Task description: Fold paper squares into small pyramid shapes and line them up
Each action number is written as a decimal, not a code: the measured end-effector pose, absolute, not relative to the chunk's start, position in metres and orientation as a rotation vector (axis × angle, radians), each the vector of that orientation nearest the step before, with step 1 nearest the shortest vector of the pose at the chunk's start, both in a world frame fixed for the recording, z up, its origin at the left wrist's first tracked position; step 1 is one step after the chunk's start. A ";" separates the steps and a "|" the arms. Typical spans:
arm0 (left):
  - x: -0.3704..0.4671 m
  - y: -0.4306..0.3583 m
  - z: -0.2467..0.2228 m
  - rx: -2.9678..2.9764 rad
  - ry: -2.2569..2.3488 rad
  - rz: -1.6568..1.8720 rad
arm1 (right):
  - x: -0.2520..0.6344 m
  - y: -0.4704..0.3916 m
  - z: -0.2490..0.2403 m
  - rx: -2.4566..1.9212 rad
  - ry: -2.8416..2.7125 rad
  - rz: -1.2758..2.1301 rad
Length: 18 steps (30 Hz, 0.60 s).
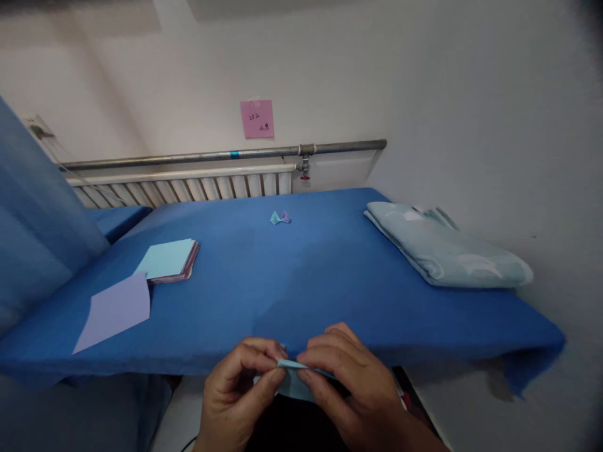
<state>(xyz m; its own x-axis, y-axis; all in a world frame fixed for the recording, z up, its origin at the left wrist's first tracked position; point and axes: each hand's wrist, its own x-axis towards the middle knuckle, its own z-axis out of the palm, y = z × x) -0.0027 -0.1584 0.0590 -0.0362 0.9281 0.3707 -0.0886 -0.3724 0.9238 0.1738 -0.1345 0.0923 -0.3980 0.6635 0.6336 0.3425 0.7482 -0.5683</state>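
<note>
A light blue paper [296, 387] with a narrow fold along its top edge is held between both hands, just in front of the blue-covered table. My left hand [242, 389] pinches the left end of the fold between thumb and index finger. Close beside it, my right hand [346, 383] grips the folded edge with thumb and fingers. The fingers of the right hand hide the paper's right part. On the table beyond, a small folded paper piece [280, 218], teal on one side and purple on the other, lies near the back edge.
At the left of the blue table [226, 276] are a stack of coloured paper [167, 258] and a loose lavender sheet [115, 311]. A folded pale green blanket [447, 248] lies at the right. Behind stand a radiator [211, 187] and pipe; a blue curtain hangs left.
</note>
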 end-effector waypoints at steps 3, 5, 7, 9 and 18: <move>-0.001 -0.158 0.057 1.253 0.987 1.556 | 0.173 -0.133 0.092 -0.760 -1.973 0.476; -0.002 -0.156 0.058 1.198 1.037 1.519 | 0.173 -0.132 0.092 -0.765 -1.959 0.499; -0.005 -0.154 0.061 1.263 1.083 1.426 | 0.173 -0.132 0.091 -0.781 -1.950 0.509; -0.008 -0.151 0.065 1.391 1.116 1.333 | 0.173 -0.132 0.090 -0.793 -1.949 0.510; -0.007 -0.151 0.070 1.553 1.169 1.292 | 0.171 -0.130 0.090 -0.869 -1.882 0.675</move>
<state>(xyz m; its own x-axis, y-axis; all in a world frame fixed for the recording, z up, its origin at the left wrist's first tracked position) -0.0067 -0.1514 0.0704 0.0572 0.9637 0.2610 0.1636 -0.2669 0.9497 0.1709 -0.1301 0.0900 -0.3226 0.7950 0.5137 0.2872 0.5993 -0.7472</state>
